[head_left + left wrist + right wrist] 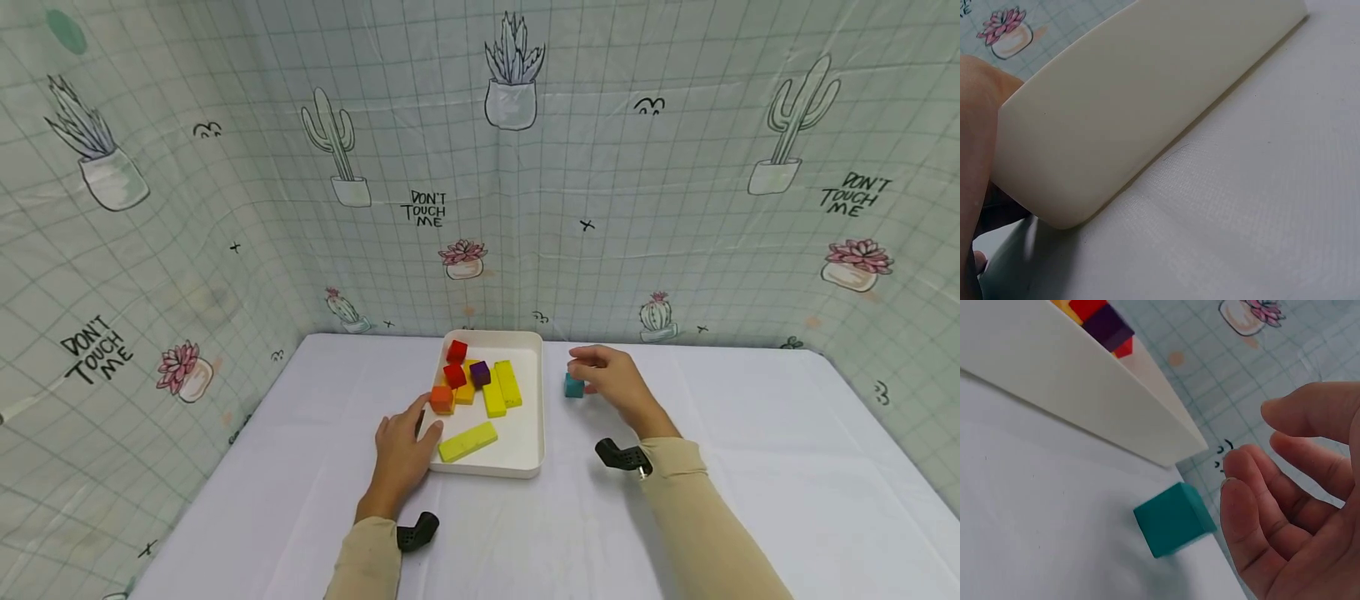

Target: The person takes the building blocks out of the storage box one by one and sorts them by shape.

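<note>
A white tray [517, 454] with rounded corners lies on the table, and its front wall fills much of the left wrist view. My left hand [403, 450] holds the tray at its left side near the front corner, the thumb over the rim. To the right of the tray a teal cube [1174, 520] sits on the table. My right hand [615, 385] is beside the cube with its fingers loosely bent; in the right wrist view a gap shows between the fingertips and the cube. Nothing is held in that hand.
Inside the tray are an orange cube [441, 398], red cubes [454, 376], a purple cube [480, 374], orange-yellow blocks and several long yellow blocks [468, 442]. A patterned cloth backdrop [540, 275] rises behind the white-covered table [315, 400] and along its sides.
</note>
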Demonstrator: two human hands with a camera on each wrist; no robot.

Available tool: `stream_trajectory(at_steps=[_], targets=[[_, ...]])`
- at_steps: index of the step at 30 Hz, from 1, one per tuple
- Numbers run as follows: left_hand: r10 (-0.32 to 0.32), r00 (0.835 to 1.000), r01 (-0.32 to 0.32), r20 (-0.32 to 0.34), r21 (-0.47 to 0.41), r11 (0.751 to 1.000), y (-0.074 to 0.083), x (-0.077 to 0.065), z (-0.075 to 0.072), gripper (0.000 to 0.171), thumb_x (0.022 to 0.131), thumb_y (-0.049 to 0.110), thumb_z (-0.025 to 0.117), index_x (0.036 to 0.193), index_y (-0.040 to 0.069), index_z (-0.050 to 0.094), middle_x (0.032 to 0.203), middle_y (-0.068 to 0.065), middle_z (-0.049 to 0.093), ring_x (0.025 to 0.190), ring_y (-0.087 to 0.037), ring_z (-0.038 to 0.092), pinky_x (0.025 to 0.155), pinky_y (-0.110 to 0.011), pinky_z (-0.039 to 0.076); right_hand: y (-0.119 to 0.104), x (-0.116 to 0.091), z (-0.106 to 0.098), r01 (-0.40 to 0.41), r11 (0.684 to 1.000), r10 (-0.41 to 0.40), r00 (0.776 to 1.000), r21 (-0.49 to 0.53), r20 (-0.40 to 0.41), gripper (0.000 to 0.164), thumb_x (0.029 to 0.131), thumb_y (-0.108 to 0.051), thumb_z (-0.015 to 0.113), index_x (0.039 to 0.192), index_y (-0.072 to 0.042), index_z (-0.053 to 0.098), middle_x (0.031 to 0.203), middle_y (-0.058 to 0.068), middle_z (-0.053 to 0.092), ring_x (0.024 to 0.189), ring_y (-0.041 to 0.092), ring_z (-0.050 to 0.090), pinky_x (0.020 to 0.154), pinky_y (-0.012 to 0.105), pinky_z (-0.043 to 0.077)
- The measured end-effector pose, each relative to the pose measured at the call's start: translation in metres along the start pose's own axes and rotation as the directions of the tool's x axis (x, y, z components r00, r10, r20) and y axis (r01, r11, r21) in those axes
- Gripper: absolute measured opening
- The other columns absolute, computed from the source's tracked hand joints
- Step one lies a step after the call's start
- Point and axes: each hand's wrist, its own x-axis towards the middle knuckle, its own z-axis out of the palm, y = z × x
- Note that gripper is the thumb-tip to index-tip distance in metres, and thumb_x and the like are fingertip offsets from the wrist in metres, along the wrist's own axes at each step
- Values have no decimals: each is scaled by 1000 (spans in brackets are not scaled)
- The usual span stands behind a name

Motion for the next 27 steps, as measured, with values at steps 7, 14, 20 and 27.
stream_trajectory(at_steps=[7, 14, 20, 27], targets=[[3, 1000, -3, -4, -14, 1000, -3, 1, 2, 57, 97, 29, 62, 150, 14, 48, 144, -13, 55, 135, -36, 46, 118, -62, 6, -5, 5, 15, 11, 999, -13, 999, 49, 42, 46, 93, -16, 69, 132, 6, 59, 118, 21, 66, 94, 18, 65, 81, 39, 58], [0, 1000, 0, -10, -15, 1000, -3, 1, 1, 57, 97, 29, 62, 150, 15, 48, 145, -13, 55, 135, -36, 45, 119, -61, 6, -10, 11, 33, 29, 996, -36, 996, 87, 80, 45, 93, -15, 68, 132, 6, 59, 114, 17, 68, 96, 22, 66, 80, 37, 58], [1, 1000, -1, -9, -15, 1000, -2, 0, 0, 57, 97, 29, 62, 150, 14, 48, 144, -13, 55, 135, -36, 45, 118, -62, 7, -16, 14, 49, 43, 993, -55, 992, 108, 111, 46, 93, -14, 67, 132, 7, 58, 116, 19, 66, 98, 25, 66, 81, 38, 58], [14, 1000, -14, -9, -11, 1000, -1, -1, 1, 57, 97, 28, 62, 150, 13, 48, 145, -14, 55, 135, -37, 46, 118, -62, 7, -24, 18, 63, 54, 994, -67, 989, 99, 133, 42, 94, -15, 67, 130, 6, 60, 116, 18, 66, 99, 28, 65, 80, 38, 59]])
